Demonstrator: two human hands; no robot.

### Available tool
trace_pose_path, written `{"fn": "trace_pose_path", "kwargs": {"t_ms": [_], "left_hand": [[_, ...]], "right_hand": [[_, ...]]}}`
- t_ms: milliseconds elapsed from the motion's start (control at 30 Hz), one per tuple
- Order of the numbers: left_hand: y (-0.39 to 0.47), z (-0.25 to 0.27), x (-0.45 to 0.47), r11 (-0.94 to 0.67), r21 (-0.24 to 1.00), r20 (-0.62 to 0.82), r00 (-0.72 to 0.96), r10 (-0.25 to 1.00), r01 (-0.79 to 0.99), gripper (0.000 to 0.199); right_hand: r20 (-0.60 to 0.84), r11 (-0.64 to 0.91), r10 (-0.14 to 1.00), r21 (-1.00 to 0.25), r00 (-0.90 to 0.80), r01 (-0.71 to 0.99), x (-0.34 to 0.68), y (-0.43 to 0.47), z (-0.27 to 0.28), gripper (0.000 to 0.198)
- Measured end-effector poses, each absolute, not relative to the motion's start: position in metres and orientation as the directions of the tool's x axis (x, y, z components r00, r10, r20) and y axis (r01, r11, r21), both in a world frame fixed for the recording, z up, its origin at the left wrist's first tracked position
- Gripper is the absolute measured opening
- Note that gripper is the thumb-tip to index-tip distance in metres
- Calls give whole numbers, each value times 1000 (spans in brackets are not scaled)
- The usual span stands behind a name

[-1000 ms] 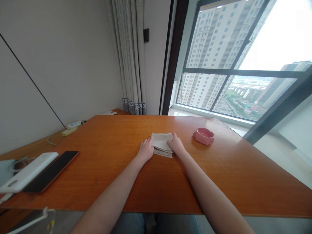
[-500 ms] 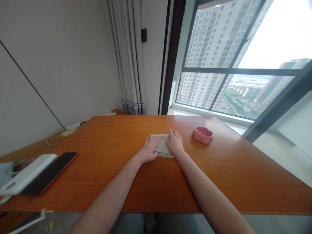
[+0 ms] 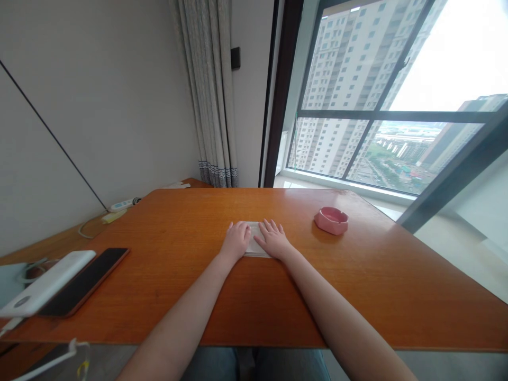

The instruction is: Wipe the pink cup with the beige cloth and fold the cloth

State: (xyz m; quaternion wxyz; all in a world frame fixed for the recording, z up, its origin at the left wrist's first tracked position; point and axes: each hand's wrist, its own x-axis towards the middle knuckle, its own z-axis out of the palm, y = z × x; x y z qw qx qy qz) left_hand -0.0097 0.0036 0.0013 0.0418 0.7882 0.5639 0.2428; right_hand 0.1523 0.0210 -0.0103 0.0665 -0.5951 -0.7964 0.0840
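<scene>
Beige cloth [image 3: 253, 244], folded small, lies flat on the wooden table [image 3: 357, 286] near its middle, and both your hands now rest on top of it, palms down, fingers spread, gripping nothing. Your left hand [image 3: 235, 241] covers the cloth's left part; your right hand [image 3: 273, 241] covers its right part, and the two sit just beside each other with only a narrow strip of fabric showing between them and along the near edge. Half a second ago more of the cloth was visible beyond your fingers, and a second ago your hands were at its two sides with the layered near edge plainly exposed; since then both have moved inward and onto it. Judgement: the fold appears made and you are pressing it flat, so the cloth looks smaller and more compact than before. Outward from the hands: a pink ashtray [image 3: 332, 220] stands well apart to the right, untouched and in the same spot. At the table's left edge a dark phone [image 3: 85, 280] and a white power bank [image 3: 47, 282] lie side by side, unmoved.
</scene>
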Motion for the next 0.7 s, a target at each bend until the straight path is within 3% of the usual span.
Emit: {"fn": "trace_pose_path", "kwargs": {"t_ms": [133, 233, 433, 600, 700], "left_hand": [[9, -9, -14, -343, 253, 168, 309, 936, 905, 49], [10, -14, -14, -302, 201, 69, 295, 953, 932, 56], [9, -11, -12, -265, 185, 15, 267, 964, 946, 59], [8, -10, -14, -270, 223, 12, 275, 961, 937, 60], [7, -10, -16, -288, 260, 42, 287, 957, 922, 59]], "right_hand": [[79, 376, 927, -188, -368, 907, 147, 16, -7, 67], [126, 360, 931, -163, -343, 919, 143, 15, -7, 61], [-56, 192, 976, -220, -209, 956, 137, 15, -12, 66], [45, 76, 997, -263, -67, 962, 140, 15, -9, 72], [145, 110, 987, -349, -62, 931, 144, 17, -7, 73]]}}
